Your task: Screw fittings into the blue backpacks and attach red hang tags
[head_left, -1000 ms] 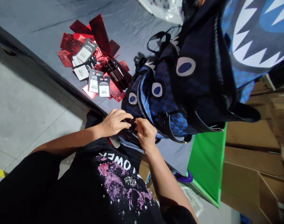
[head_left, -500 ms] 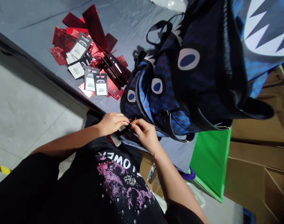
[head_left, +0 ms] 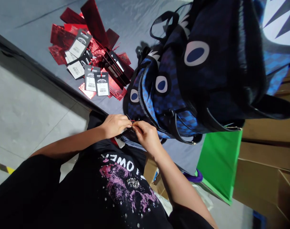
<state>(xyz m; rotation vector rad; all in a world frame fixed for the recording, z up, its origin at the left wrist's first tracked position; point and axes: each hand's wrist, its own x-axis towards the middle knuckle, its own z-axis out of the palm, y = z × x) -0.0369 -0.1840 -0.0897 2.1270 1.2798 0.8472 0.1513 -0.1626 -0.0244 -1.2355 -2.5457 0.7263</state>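
Observation:
A blue checkered backpack (head_left: 173, 95) with white-and-blue eye patches lies on the grey table (head_left: 135, 22). At its near edge my left hand (head_left: 115, 124) and my right hand (head_left: 146, 136) meet fingertip to fingertip. Both are pinched shut on a thin red string with a hang tag (head_left: 130, 121), mostly hidden under the fingers. A second, darker bag (head_left: 218, 57) with a large eye patch rests on top of the backpack.
A pile of red foil tags and black-and-white barcode tags (head_left: 92, 63) lies on the table to the far left. A green panel (head_left: 218, 159) and cardboard boxes (head_left: 266, 165) stand at the right. Grey floor (head_left: 28, 111) runs along the table's left edge.
My fingertips have drawn closer together on the string at the backpack's edge. The view has shifted slightly, so the bags sit further right in the frame.

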